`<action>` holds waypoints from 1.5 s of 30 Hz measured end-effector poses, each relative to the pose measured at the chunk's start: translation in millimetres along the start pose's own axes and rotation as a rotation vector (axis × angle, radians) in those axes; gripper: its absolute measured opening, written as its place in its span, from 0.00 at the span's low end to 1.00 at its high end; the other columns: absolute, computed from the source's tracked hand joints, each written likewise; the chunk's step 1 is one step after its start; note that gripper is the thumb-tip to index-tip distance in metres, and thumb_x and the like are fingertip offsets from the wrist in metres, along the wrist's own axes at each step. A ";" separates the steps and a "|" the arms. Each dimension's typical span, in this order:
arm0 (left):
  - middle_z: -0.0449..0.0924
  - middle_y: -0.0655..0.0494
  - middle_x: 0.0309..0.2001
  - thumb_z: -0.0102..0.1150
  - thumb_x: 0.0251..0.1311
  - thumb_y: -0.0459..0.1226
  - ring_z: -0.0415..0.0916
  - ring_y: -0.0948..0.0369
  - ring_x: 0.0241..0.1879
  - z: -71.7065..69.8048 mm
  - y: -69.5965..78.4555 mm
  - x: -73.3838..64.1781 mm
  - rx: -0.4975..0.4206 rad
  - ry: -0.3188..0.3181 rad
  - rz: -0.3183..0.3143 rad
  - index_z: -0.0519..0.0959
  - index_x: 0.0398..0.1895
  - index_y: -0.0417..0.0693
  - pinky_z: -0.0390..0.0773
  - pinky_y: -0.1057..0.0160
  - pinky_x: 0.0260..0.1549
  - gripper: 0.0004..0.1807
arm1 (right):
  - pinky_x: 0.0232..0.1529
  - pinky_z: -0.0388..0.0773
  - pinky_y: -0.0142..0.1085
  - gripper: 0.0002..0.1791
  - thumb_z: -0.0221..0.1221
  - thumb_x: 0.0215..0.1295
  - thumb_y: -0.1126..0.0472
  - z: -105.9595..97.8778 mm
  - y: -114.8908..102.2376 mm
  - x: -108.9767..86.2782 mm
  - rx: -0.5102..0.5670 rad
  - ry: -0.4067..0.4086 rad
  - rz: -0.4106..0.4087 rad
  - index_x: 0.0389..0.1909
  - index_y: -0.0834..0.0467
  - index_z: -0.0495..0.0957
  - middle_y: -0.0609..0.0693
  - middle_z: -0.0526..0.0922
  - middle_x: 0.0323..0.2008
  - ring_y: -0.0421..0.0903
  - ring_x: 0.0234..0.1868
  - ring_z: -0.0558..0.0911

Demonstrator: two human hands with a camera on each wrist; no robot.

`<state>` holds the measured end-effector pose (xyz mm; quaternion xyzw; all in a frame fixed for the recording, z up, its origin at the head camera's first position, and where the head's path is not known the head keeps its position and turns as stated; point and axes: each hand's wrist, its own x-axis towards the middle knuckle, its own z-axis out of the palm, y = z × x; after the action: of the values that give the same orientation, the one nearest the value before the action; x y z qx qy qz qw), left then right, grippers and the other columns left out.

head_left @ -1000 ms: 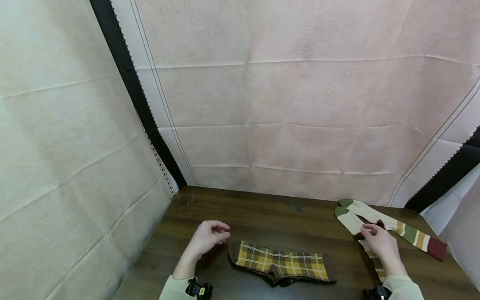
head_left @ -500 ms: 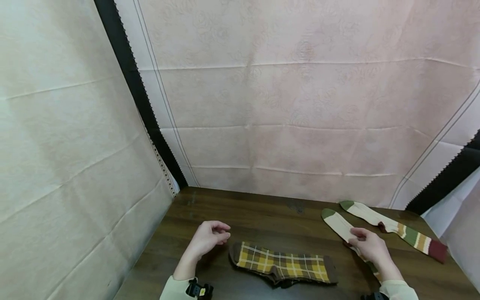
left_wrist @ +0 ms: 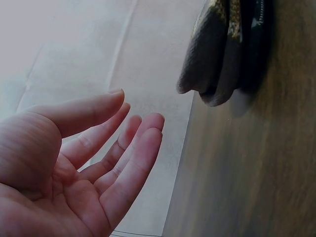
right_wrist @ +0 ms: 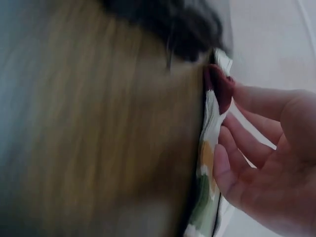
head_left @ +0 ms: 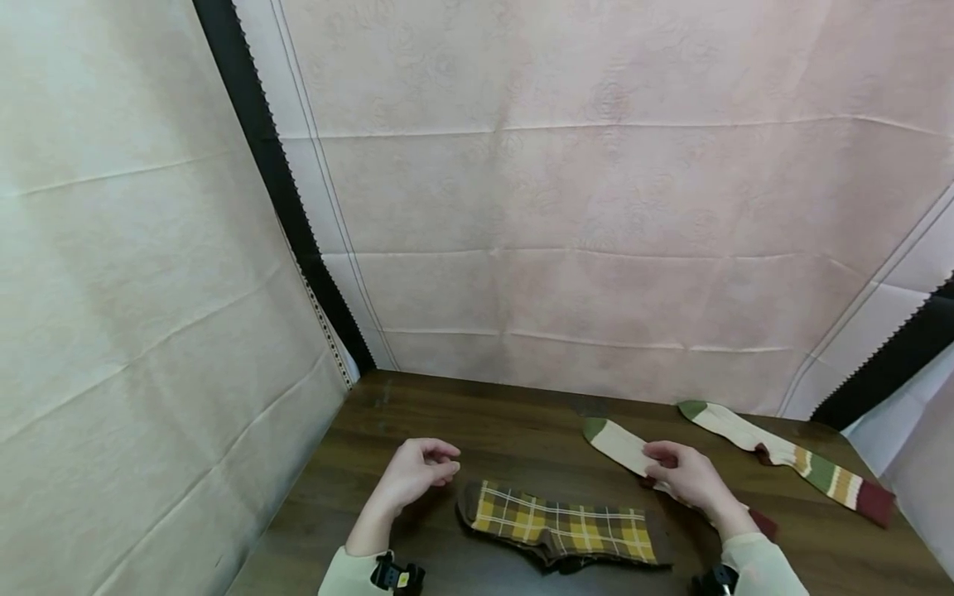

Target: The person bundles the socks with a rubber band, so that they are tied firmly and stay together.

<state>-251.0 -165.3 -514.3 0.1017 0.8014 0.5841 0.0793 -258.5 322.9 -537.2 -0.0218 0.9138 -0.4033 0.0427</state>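
Observation:
My right hand (head_left: 689,478) pinches a cream striped sock (head_left: 620,445) by its middle, near the maroon heel. This sock has a green toe and a maroon cuff, and part of it is hidden beneath the hand. In the right wrist view, thumb and fingers meet the sock (right_wrist: 207,126) around its heel. My left hand (head_left: 419,470) hovers over the table with relaxed fingers and holds nothing. Just right of it lies a yellow-and-brown plaid sock (head_left: 559,523), folded or stacked with another dark layer; its brown end (left_wrist: 205,61) shows in the left wrist view.
A matching cream striped sock (head_left: 775,449) lies slantwise at the back right of the dark wooden table (head_left: 507,414). Pale cloth hangs behind the table (head_left: 596,290) and along its left side.
My right hand has moved left with one striped sock, drawing it away from its match. The matching sock and the plaid sock stay in place, and my left hand has hardly moved.

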 end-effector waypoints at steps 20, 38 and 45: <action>0.86 0.50 0.37 0.70 0.69 0.31 0.87 0.54 0.35 13.0 -4.0 14.9 0.005 -0.061 -0.001 0.86 0.53 0.31 0.89 0.51 0.40 0.14 | 0.52 0.82 0.46 0.20 0.65 0.76 0.63 56.5 -66.4 18.5 0.066 -0.334 -0.272 0.66 0.60 0.82 0.57 0.85 0.60 0.57 0.58 0.82; 0.85 0.50 0.43 0.73 0.65 0.30 0.80 0.59 0.36 45.3 1.3 82.3 0.160 -0.116 -0.011 0.88 0.50 0.37 0.86 0.54 0.37 0.12 | 0.54 0.82 0.57 0.21 0.65 0.76 0.62 -8.9 -14.4 -19.7 -0.048 0.023 -0.120 0.65 0.63 0.81 0.62 0.85 0.60 0.62 0.58 0.84; 0.83 0.46 0.45 0.73 0.64 0.30 0.79 0.59 0.35 62.3 5.0 93.7 0.123 -0.097 -0.028 0.87 0.53 0.36 0.84 0.58 0.35 0.14 | 0.47 0.82 0.53 0.22 0.70 0.70 0.62 -20.1 11.0 -31.6 -0.087 0.055 0.028 0.61 0.66 0.82 0.68 0.84 0.57 0.68 0.57 0.82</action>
<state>-325.8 -82.6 -529.4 0.1235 0.8324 0.5268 0.1198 -229.0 347.4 -530.0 0.0003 0.9315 -0.3632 0.0220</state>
